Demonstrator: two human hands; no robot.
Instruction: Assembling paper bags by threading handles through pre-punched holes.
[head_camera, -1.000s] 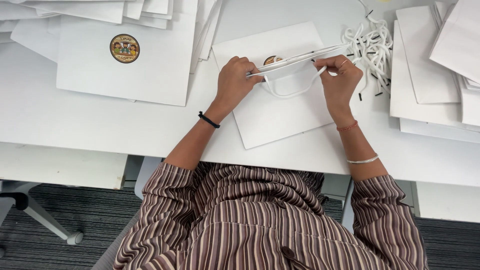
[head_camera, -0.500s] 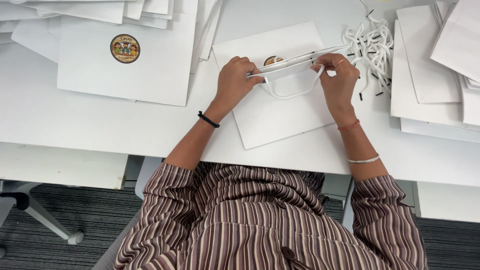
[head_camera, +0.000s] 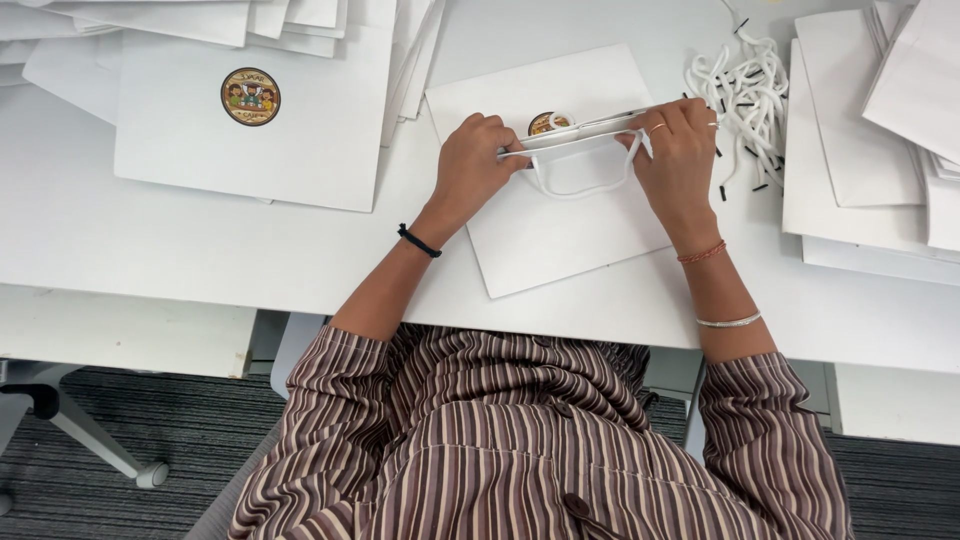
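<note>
**Both hands pinched on the bag rim, cord loop hanging**

Fingers (head_camera: 497, 140) of the left hand (head_camera: 472, 165) are curled in tight, nipping the top edge of the white paper bag (head_camera: 560, 225) right where one end of the white cord handle (head_camera: 585, 185) meets it. Right hand (head_camera: 678, 155) does the same on the other side, fingers closed narrow on the rim + the other cord end, thin ring showing. So neither hand is spread, both are gripping bag and cord together.

Bag lies flat on the white table (head_camera: 150, 250), straight in front of the person, mouth pointing away, tilted a bit. Cord droops in a U between the two hands, over the bag's face. A round sticker (head_camera: 546, 123) peeks out just past the rim.

Step in hand imo: fitting the handle, both ends at the rim holes, can't tell if they're knotted inside or just held.

Next move prob needs the cord ends seated firm w/o creasing the thin paper edge, so light even pull both sides.

Around it: tangle of spare cords (head_camera: 745, 95) just right of the right hand, stack of flat bags (head_camera: 860, 170) further right, bags w/ a round sticker (head_camera: 250, 96) on the left.
</note>
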